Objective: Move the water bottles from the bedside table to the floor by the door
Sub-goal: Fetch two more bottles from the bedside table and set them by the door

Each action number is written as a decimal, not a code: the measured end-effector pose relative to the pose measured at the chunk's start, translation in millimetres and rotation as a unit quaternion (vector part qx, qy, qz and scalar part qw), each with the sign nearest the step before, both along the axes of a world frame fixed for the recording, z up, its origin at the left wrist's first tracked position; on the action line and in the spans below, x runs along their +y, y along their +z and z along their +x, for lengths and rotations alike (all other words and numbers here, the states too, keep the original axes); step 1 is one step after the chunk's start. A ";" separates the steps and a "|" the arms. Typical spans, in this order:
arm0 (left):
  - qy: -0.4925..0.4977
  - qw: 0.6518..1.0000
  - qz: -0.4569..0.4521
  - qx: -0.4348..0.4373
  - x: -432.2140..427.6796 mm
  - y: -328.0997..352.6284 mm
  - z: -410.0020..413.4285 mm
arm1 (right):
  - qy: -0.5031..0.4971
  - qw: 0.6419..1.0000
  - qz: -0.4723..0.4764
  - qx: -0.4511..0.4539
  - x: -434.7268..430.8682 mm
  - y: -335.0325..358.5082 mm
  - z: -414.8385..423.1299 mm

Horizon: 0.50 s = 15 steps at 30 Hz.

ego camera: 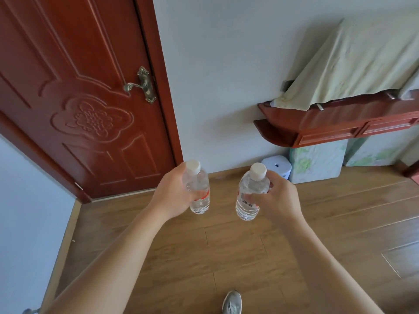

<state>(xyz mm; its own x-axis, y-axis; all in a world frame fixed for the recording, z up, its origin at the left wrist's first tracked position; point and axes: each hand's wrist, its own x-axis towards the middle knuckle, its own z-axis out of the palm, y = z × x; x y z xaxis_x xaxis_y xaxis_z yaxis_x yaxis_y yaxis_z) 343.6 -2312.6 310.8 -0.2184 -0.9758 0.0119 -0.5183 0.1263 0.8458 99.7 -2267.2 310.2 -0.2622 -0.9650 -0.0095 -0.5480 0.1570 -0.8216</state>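
We can hardly see the fingers of the left hand (174, 193): they pass behind the left bottle (198, 189), and the hand covers most of its red label. By the right hand (277, 200), the print on the right bottle (248, 200) is too small to read. Just beyond that hand, the bottle hides part of a blue stool (281, 168). Below both hands, the bottom edge cuts off a grey shoe (231, 302). Far right of the right hand, a pale cloth (353, 69) covers whatever stands on the wooden shelf (340, 123), which the right edge crops.
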 end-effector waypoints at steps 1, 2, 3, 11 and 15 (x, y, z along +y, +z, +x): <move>-0.001 1.000 0.007 0.000 -15.2 -1.5 -7.3 | 0.003 1.000 0.003 0.000 -16.7 0.2 -6.3; 0.004 1.000 0.012 -0.004 -30.5 -4.0 -14.4 | 0.007 1.000 0.007 0.000 -32.6 0.4 -12.1; 0.011 1.000 0.011 -0.012 -44.8 -6.7 -20.9 | 0.010 1.000 0.010 0.001 -48.0 0.5 -17.3; 0.018 1.000 0.012 0.004 -151.3 -7.5 -44.1 | 0.025 0.999 0.031 -0.009 -165.4 -0.9 -39.8; 0.029 0.999 0.011 0.014 -217.6 -17.0 -46.2 | 0.027 0.999 0.035 0.007 -230.2 -6.9 -42.1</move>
